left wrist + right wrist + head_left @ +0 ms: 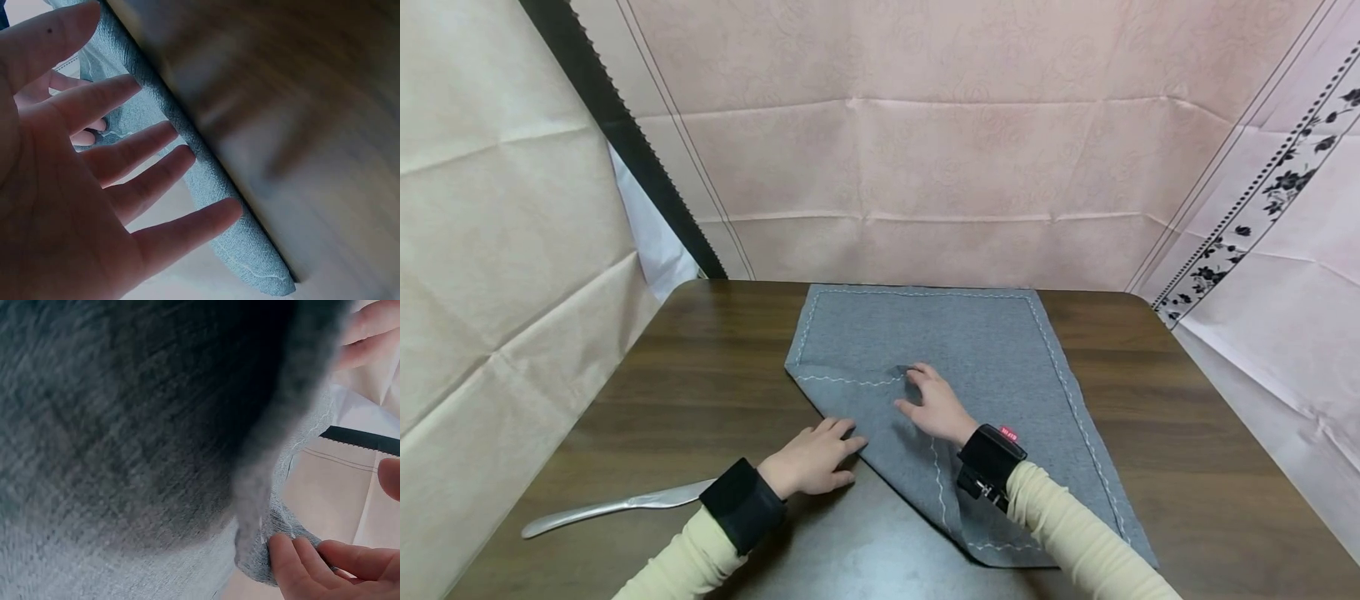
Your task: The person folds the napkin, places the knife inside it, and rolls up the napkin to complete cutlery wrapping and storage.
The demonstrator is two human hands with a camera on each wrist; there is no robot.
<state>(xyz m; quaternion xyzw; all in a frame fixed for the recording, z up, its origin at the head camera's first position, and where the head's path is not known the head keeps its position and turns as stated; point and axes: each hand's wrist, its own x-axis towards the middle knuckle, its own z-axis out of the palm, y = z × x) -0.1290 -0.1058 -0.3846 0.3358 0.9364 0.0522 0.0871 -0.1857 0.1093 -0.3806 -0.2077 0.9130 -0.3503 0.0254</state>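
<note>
A grey cloth napkin [992,350] with a white stitched border lies on the table. Its near-left corner is turned over toward the middle as a flap [865,400], leaving a slanted fold along the near-left side. My right hand [938,406] is over the flap, its fingers [294,562] curled at the corner's stitched edge and the thumb apart from them. Beside the slanted fold, my left hand [814,460] has its fingers spread, fingertips right at the edge. In the left wrist view these fingers [181,231] are nearly straight and hold nothing.
A silver table knife [602,510] lies left of my left hand, one end hidden behind the black wrist band [742,504]. The brown wooden table [700,375] has pale patterned cloth [887,167] hanging behind it and at both sides.
</note>
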